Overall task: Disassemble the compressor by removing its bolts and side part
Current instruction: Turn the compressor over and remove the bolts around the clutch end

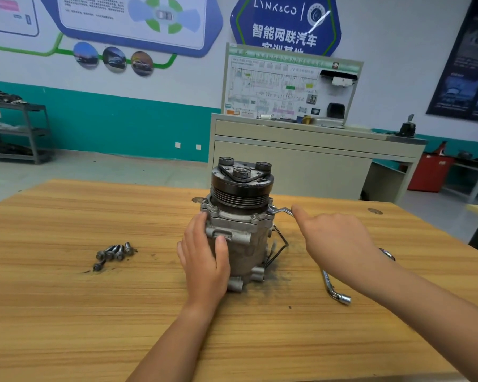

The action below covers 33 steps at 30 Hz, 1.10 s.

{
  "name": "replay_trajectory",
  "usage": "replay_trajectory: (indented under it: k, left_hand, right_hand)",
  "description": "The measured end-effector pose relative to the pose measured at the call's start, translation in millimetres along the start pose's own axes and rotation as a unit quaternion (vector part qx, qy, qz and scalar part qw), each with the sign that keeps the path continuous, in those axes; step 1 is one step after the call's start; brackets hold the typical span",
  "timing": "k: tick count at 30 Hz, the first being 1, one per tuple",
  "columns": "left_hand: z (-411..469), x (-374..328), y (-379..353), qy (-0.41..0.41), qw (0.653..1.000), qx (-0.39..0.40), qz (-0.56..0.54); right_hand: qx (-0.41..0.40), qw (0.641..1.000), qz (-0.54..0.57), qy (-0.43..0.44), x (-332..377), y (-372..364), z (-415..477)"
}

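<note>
While 5 loose bolts (113, 253) lie on the table (66, 312) left of centre, the compressor (240, 216) stands upright mid-frame. Its side part is still on, with at least 3 flange bolts (255, 216) seated. Left hand (204, 260) wraps the housing. Right hand (334, 238), index finger straight, presses a wrench (282, 210) at the flange's right edge.

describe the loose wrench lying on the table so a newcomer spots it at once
On the wooden table, look right of the upright compressor, just this side of the right hand. The wrench lies flat there, a bent chrome bar with a socket end nearest the viewer. Unlike the other wrench, hooked on a compressor bolt, it rests on the tabletop.
</note>
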State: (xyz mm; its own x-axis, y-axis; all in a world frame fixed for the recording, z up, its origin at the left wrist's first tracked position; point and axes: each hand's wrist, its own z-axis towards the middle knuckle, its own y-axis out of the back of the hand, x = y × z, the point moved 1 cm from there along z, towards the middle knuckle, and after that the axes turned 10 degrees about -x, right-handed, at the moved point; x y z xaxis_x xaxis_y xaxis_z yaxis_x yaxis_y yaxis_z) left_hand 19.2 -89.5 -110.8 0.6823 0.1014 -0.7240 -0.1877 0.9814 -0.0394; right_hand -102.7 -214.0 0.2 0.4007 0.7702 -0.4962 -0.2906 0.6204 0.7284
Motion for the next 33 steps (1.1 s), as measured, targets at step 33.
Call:
replay_trajectory:
  k: [33]
  left_hand:
    - [-1, 4, 4, -0.011, 1.000, 0.019, 0.004]
  right_hand:
    - [-0.210, 0.892, 0.373, -0.147, -19, -33, 41]
